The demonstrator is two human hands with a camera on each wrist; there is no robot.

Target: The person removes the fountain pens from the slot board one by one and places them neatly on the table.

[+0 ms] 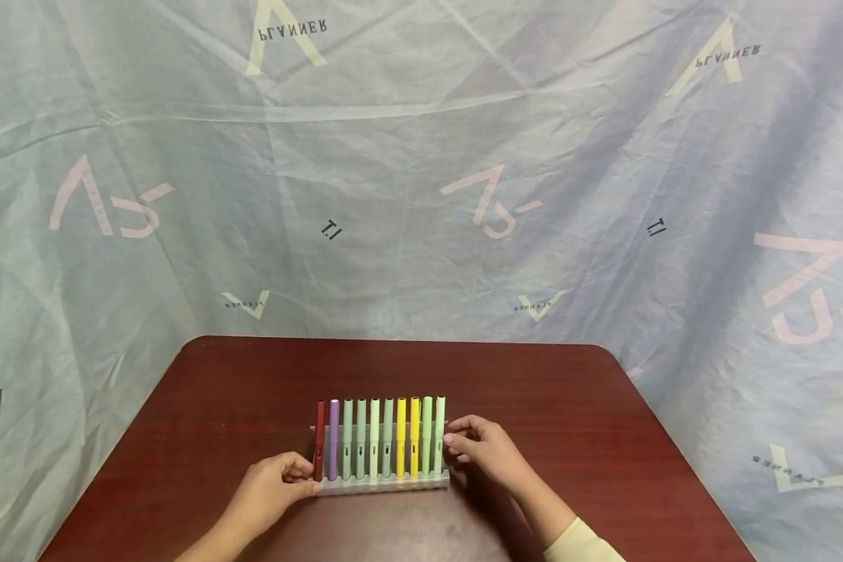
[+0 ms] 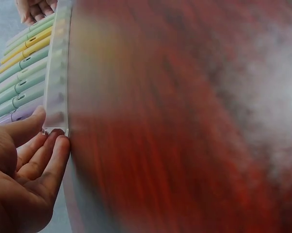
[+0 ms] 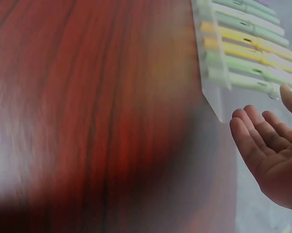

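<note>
A clear pen rack (image 1: 386, 485) stands on the table with a row of capped pens upright in it. From the left come a dark red pen (image 1: 319, 441), a purple pen (image 1: 333, 441), several pale green ones, two yellow pens (image 1: 401, 437) and two light green pens (image 1: 427, 435). My left hand (image 1: 270, 488) grips the rack's front left corner, thumb on one side and fingers curled against its end (image 2: 56, 128). Beside the right end is my right hand (image 1: 488, 453), its fingers (image 3: 255, 131) loosely bent, the thumb close to the last pen.
The dark red wooden table (image 1: 253, 382) has rounded far corners. Grey printed cloth (image 1: 393, 156) hangs behind it and along both sides. A light sleeve (image 1: 583, 542) covers the right forearm.
</note>
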